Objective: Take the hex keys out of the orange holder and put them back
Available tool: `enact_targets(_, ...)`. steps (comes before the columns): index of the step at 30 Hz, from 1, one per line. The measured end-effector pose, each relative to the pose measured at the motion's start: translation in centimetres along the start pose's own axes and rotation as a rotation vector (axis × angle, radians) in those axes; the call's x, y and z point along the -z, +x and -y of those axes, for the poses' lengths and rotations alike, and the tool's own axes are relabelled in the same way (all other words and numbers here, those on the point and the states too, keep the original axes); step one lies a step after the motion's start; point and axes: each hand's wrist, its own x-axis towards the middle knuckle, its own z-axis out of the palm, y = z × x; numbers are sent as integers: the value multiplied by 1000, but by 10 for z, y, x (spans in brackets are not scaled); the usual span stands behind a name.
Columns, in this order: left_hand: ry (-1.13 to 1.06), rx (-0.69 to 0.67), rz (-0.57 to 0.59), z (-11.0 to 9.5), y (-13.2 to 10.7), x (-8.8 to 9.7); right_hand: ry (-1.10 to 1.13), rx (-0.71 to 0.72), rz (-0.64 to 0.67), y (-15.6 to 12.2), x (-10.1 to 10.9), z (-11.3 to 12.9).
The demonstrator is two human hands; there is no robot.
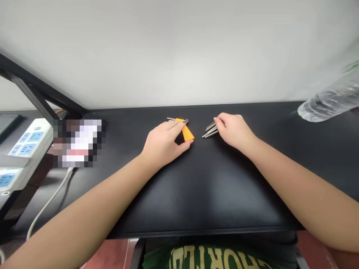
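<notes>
An orange holder (187,133) is pinched by the left hand (164,144), while loose metal bits (210,130) at three o'clock are fingered by the right hand (234,130), none visibly seated.

Bright, even light; soft sheen on the black table (196,194), edges bowed, bottle (331,101) at right blurred.

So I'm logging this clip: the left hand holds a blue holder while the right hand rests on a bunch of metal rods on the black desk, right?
One thing is off: the holder in the left hand is orange, not blue. The head view shows it. The rest stands: the right hand rests on a bunch of metal rods on the black desk.
</notes>
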Motion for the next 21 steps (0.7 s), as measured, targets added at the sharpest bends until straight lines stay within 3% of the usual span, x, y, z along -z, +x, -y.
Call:
enact_targets(7, -5, -14, 29, 2, -1, -3, -37, -116, 54, 2, 18, -12)
enact_targets(12, -6, -12, 37, 3, -2, -3, -135, -179, 170, 7, 39, -27)
enact_targets(17, -21, -10, 57, 3, -2, -3, -276, -68, 296, 10, 66, -52)
enact_targets(21, -19, -29, 65, 3, -3, -3, -447, 2, 346, 4, 73, -57)
